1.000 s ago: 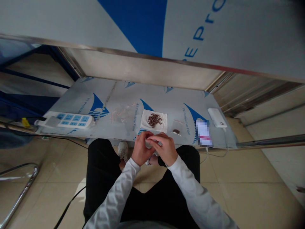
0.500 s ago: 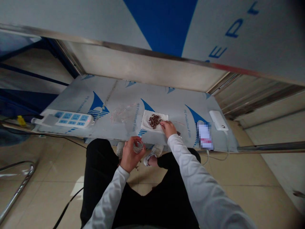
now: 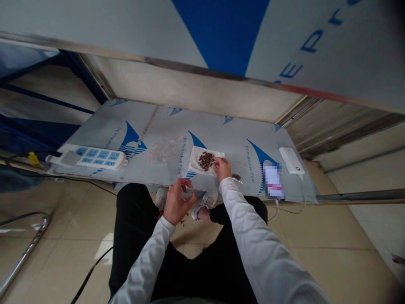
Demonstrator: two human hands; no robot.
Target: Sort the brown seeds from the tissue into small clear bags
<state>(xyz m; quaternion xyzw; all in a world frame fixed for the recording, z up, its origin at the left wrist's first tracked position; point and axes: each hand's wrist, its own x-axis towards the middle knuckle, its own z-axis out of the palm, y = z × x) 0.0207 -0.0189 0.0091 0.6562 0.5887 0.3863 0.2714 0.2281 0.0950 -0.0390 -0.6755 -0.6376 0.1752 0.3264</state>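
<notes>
My left hand (image 3: 177, 202) is curled around a clear plastic bag (image 3: 187, 193), held with its mouth rounded open at the table's front edge. My right hand (image 3: 222, 168) has its fingertips pinched together at the right side of a pile of small brown, rod-like pieces (image 3: 206, 160). Whatever is between those fingertips is too small to make out. Under the pile lies a white cloth or paper (image 3: 194, 165). Just right of my right wrist, a clear bag with dark pieces (image 3: 236, 177) rests on the table.
Clear plastic bags with red lines (image 3: 164, 151) lie left of the white sheet. A power strip (image 3: 100, 157) sits at the table's left end. To the right are a phone (image 3: 273, 180) and a white power bank (image 3: 291, 160) with cables. A film-covered panel (image 3: 126, 29) hangs overhead.
My right hand has shifted slightly left against the pile, uncovering more of the bag with dark pieces beside the wrist. My left hand still holds the clear bag. The view has moved slightly.
</notes>
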